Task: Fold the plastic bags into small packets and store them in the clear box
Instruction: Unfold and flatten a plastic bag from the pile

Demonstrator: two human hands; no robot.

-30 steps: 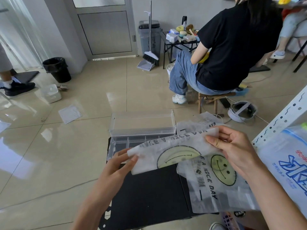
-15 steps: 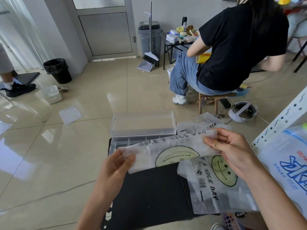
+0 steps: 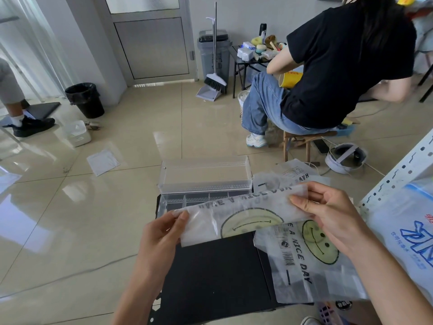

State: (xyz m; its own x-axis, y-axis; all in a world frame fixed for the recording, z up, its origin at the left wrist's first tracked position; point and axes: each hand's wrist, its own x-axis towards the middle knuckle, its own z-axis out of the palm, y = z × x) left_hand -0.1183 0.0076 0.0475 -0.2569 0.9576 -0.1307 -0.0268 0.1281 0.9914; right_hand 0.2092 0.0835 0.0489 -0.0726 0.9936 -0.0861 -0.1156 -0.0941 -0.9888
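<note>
Left hand [image 3: 161, 238] has slid out to the strip's end. It and the right hand [image 3: 328, 214] pinch the folded smiley bag [image 3: 246, 216] taut over the black table [image 3: 218, 273], near the open clear box [image 3: 203, 181]. Long fold looks set; cross folds remain.

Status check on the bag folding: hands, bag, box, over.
Left hand, right hand each pinch an end of the folded bag, a strip, no packet yet. Clear box open behind it. Spare bag at right, not blocking.
</note>
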